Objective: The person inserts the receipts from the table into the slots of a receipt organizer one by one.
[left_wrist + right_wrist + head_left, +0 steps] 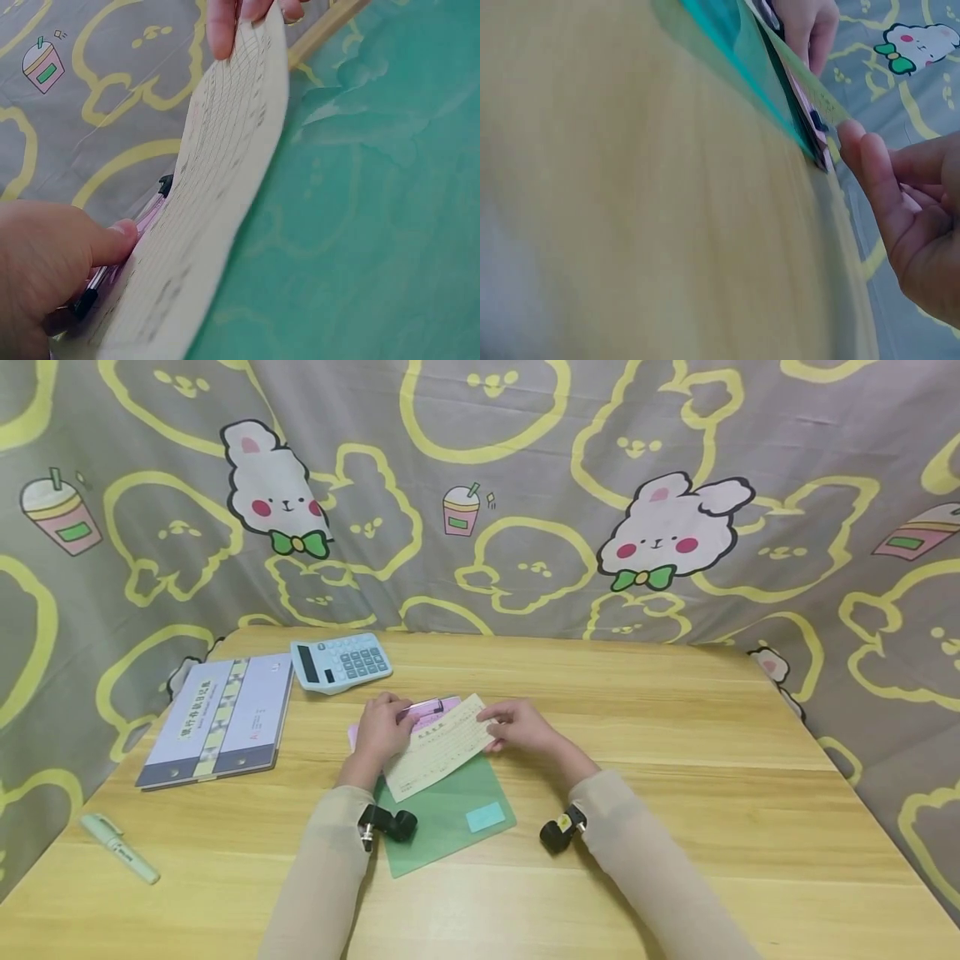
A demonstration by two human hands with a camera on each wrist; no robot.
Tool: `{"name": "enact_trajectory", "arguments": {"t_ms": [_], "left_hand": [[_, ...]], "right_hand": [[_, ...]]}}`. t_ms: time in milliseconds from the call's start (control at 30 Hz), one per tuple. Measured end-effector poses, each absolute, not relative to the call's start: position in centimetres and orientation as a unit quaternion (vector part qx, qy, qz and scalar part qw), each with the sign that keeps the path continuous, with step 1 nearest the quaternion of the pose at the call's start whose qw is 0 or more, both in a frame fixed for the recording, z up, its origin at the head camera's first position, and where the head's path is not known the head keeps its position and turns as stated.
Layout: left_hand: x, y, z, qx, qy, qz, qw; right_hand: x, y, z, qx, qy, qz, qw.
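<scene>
A cream printed form (438, 750) slants over a green translucent clip folder (442, 827). My right hand (521, 727) pinches the form's right end between thumb and fingers, and the right wrist view shows that end raised above the folder. At the folder's far side my left hand (384, 728) grips the metal clip (97, 279), its thumb on the bar in the left wrist view; the other fingers are mostly hidden. Pink paper (429, 714) shows beneath the form, beside the clip. A small blue label (485, 817) is on the folder's near right part.
A light blue calculator (341, 662) sits at the back left, touching or nearly touching a lavender account book (217, 718). A pale green highlighter (120, 849) lies at the front left of the wooden table (712, 760). A patterned curtain (525, 485) hangs behind.
</scene>
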State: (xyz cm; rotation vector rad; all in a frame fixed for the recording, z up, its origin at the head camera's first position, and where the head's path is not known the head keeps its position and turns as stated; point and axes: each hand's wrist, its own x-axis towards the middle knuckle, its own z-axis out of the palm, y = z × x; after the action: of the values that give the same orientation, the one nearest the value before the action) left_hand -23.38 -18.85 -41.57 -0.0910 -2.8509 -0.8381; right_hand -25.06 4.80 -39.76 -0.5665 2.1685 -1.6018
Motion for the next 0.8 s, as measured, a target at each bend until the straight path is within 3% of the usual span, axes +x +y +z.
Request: {"name": "enact_trajectory", "arguments": {"t_ms": [433,800], "left_hand": [[-23.3,-18.6,-41.3,-0.061,-0.979,-0.171,0.096],[-23.0,-18.5,-41.4,-0.070,-0.973,-0.188,0.110]], "right_hand": [[-24.1,2.8,-40.1,-0.149,0.760,-0.603,0.192],[-23.9,2.1,-40.6,-0.130,0.736,-0.631,0.210]]}}
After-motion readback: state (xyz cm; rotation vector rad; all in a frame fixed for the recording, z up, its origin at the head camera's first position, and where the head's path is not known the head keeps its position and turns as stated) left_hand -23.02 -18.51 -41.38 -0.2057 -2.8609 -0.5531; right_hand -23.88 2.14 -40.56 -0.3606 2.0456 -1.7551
